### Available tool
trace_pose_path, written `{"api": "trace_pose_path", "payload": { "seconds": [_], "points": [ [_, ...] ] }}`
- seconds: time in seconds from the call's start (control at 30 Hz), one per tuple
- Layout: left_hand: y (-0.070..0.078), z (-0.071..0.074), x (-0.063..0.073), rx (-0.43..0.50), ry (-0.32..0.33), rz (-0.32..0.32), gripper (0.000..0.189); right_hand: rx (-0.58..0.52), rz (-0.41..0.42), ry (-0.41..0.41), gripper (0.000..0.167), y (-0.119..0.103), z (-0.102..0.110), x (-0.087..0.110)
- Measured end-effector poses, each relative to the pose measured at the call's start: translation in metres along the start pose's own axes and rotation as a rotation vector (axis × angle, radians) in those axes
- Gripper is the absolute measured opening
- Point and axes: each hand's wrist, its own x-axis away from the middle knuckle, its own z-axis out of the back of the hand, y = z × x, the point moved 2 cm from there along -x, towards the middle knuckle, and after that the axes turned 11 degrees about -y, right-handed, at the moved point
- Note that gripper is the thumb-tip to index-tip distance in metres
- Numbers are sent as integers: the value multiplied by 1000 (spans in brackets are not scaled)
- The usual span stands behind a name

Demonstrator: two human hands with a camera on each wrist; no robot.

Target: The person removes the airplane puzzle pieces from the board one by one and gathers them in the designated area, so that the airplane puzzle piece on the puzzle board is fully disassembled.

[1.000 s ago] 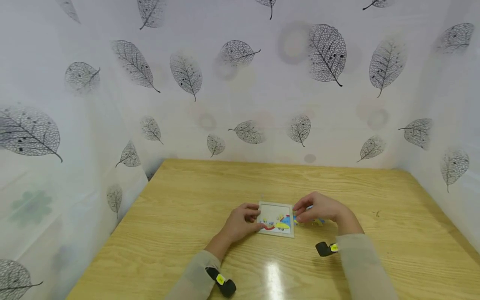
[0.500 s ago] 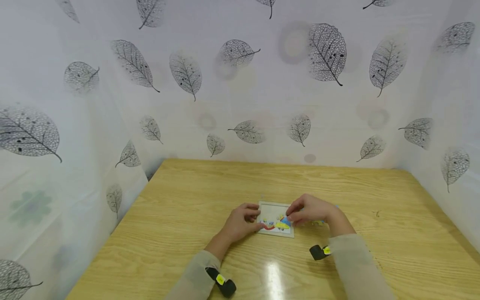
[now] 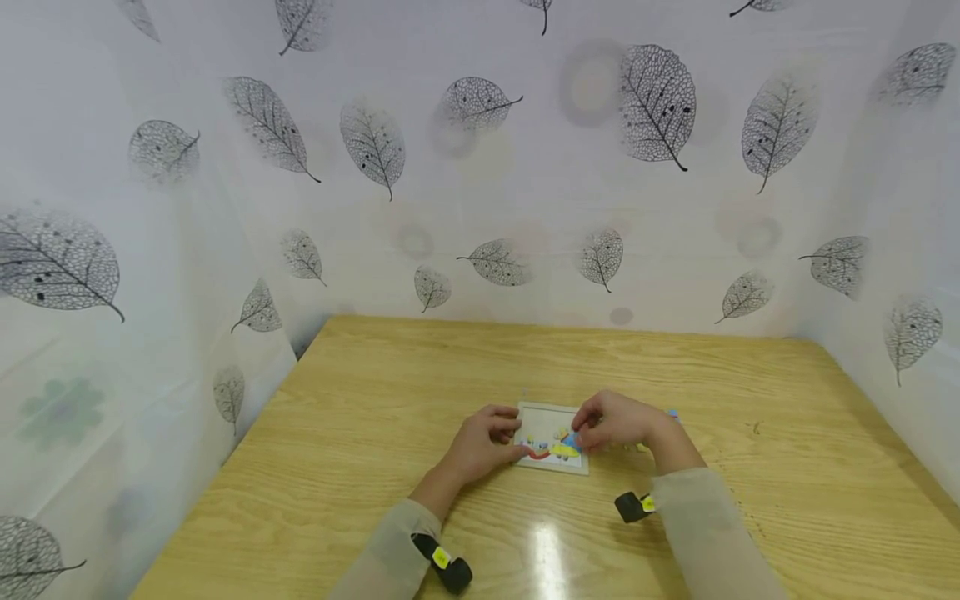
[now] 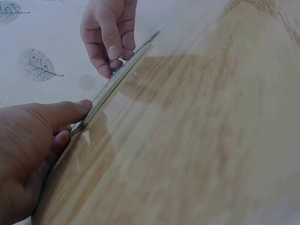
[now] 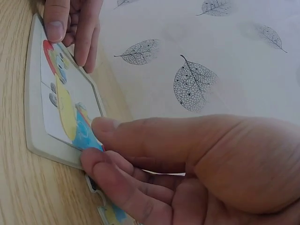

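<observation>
A square jigsaw puzzle frame (image 3: 555,470) lies on the wooden table, its lower part filled with printed pieces (image 5: 64,110) in yellow, red and white. At the frame's left side my left hand (image 3: 480,448) holds the edge, thumb on top and fingers along the outer side. My right hand (image 3: 621,419) is over the right rim. Between its thumb and forefinger it pinches a blue puzzle piece (image 5: 84,137), down at the right end of the filled part. The fingers partly hide this piece.
Loose puzzle pieces (image 5: 114,213) lie right of the frame, partly hidden under my right hand. The wooden table (image 3: 375,375) reaches back to a white leaf-print curtain (image 3: 517,183), which also hangs at both sides. A camera sits on each wrist.
My right hand has moved left from beside the frame to over its right rim, bringing the blue puzzle piece in. It shifts only slightly in the last half second. The left hand stays put.
</observation>
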Motion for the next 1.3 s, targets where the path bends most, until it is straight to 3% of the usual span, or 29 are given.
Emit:
{"api": "trace_pose_path", "payload": {
  "seconds": [0.33, 0.43, 0.67, 0.93, 1.3],
  "points": [
    [-1, -1, 0, -1, 4, -12, 44, 27, 14, 26, 14, -1, -2, -1],
    [-2, -1, 1, 11, 5, -18, 44, -10, 30, 29, 11, -2, -3, -2],
    [-3, -1, 1, 7, 7, -33, 45, -96, 55, 2, 12, 1, -3, -3],
    [-3, -1, 0, 7, 10, -30, 44, -101, 33, -1, 12, 2, -2, -2],
    [-2, -1, 1, 8, 2, -33, 44, -78, 100, 1, 20, 7, 8, 9]
  ]
}}
